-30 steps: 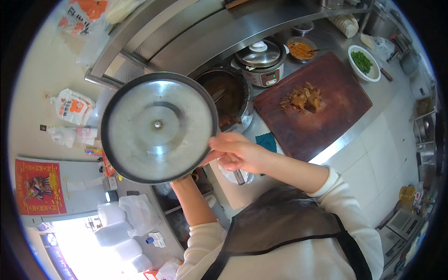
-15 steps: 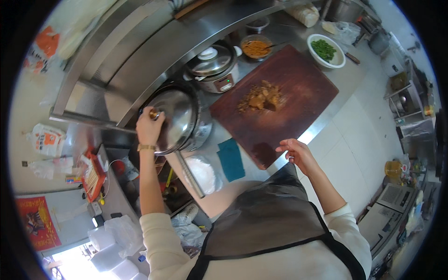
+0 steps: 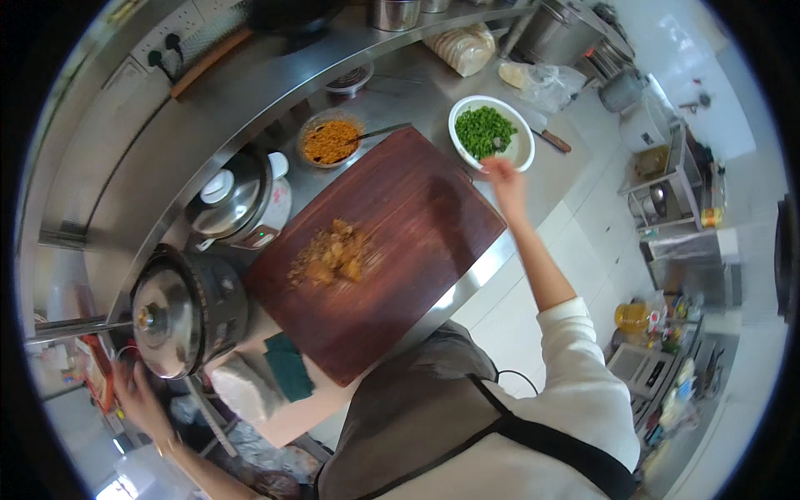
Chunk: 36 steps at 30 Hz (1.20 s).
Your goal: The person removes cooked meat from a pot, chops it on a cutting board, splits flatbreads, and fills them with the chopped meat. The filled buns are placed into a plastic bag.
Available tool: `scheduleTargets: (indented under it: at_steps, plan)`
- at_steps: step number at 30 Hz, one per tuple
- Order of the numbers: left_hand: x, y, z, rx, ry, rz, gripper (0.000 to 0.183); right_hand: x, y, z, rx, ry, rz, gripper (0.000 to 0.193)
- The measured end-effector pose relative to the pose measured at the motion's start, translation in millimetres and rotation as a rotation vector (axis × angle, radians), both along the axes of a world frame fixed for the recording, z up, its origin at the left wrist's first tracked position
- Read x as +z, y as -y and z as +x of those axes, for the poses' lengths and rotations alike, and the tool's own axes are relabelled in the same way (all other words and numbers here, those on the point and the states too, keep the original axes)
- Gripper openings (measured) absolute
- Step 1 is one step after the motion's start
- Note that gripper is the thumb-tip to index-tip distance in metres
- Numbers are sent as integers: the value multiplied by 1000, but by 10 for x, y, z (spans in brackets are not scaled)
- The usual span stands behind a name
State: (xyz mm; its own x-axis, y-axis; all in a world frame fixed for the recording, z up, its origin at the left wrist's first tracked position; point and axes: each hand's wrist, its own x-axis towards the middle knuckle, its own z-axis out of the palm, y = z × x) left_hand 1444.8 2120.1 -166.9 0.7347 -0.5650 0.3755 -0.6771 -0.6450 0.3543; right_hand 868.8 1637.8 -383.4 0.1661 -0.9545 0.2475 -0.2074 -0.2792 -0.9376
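My left hand [image 3: 138, 398], blurred, is off the lid knob [image 3: 145, 318], its fingers apart beside the lower rim of the large lidded pot [image 3: 218, 310]. My right hand [image 3: 502, 173] is at the near rim of a white bowl [image 3: 524, 150] of chopped greens [image 3: 482, 129]. Its fingers are drawn together; what they hold, if anything, is hidden. A small greyish thing [image 3: 498, 143] shows among the greens just beyond the fingertips. Chopped yellow-brown food [image 3: 335, 257] lies on the dark red cutting board [image 3: 421, 221] between my hands.
A rice cooker [image 3: 242, 208] stands behind the pot. Beyond the board is a bowl of orange-brown crumbly food [image 3: 331, 142] with a utensil in it. A wooden-handled knife [image 3: 553, 140] lies right of the white bowl. A green cloth [image 3: 288, 367] lies near the pot.
My left hand has let go of the lid knob and dropped below the pot. My right hand has reached forward to the bowl of greens. The view has shifted to the right.
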Motion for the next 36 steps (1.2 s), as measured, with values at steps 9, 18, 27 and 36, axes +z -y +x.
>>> scheduleTargets:
  at_steps: [9,18,27,36]
  plan:
    - [-805,127,-3051,488,-610,-173,32,-1426,2967,-2722,-42,-1528,0,72]
    - [-2302,319,-2855,241,-349,308,44,-1329,3295,-2340,-69,-1540,-167,66]
    - [-3138,-68,-2121,187,-136,703,70,-1033,2020,-2790,-39,-1452,-253,44]
    - [-2844,269,-2047,237,-160,255,53,20,-2014,-1457,-117,-577,138,16]
